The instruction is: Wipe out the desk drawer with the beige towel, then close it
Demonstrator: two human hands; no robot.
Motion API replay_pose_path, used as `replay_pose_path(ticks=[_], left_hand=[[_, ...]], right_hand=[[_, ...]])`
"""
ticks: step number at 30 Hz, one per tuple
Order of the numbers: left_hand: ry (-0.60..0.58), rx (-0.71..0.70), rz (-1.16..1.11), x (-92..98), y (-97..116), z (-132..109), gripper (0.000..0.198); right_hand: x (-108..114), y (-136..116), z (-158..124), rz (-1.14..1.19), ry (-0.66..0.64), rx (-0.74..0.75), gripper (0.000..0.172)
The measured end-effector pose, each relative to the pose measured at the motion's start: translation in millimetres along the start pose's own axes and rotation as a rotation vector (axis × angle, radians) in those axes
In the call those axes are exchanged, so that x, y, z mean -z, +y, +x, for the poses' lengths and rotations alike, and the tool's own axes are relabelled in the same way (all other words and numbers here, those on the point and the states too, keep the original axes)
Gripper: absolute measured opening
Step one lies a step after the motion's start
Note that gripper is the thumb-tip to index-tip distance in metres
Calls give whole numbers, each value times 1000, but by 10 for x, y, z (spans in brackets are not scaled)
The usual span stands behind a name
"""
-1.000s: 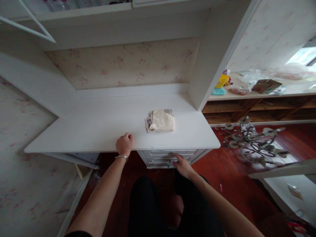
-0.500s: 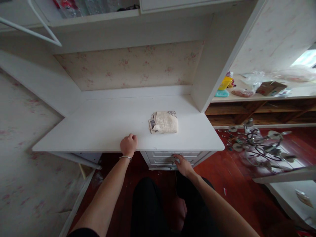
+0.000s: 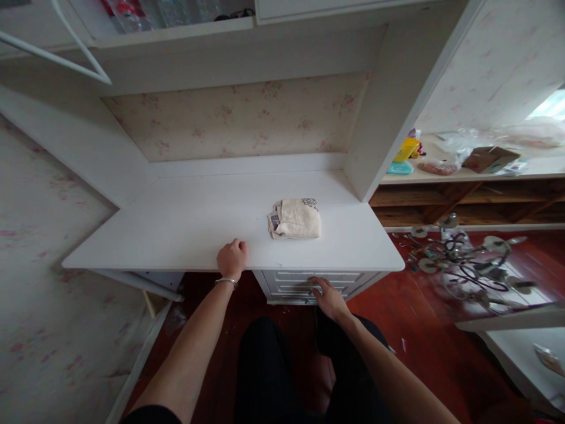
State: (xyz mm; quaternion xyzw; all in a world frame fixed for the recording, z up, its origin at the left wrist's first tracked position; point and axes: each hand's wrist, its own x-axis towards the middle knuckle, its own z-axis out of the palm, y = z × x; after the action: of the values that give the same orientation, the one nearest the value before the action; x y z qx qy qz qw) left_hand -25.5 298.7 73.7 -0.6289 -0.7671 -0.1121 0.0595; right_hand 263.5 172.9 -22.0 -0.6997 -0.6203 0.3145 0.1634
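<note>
Two hands work apart, both arms stretched forward from the near edge. The left hand (image 3: 232,259) is curled into a fist on the near rim of the white desk top (image 3: 176,227), a bracelet (image 3: 226,282) on its wrist. Whether its thumb hooks under the rim cannot be seen. To the right and lower, the right hand (image 3: 327,297) reaches palm down to the front of the drawer unit (image 3: 282,287) under the desk. Its fingers (image 3: 316,283) cover the handle, so whether they grip it is unclear. A folded cloth (image 3: 295,219) lies farther back on the desk top, apart from both hands.
</note>
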Motion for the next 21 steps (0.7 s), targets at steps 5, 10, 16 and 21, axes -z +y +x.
replay_pose_path(ticks=[5,10,16,21], left_hand=[[20,14,17,-35,-4,5,38],[12,12,29,-38,3,-3,40],[6,2,41,-24,-1,-18,42],[-11,-7,45,-13,10,-18,43]], right_hand=[[-59,16,-261,22,19,-18,30],[-166,110,-860,197,-11,-37,35],[-135,68,-1443,242,-127,-105,40],[-99,33,-1799,231,-206,-112,36]])
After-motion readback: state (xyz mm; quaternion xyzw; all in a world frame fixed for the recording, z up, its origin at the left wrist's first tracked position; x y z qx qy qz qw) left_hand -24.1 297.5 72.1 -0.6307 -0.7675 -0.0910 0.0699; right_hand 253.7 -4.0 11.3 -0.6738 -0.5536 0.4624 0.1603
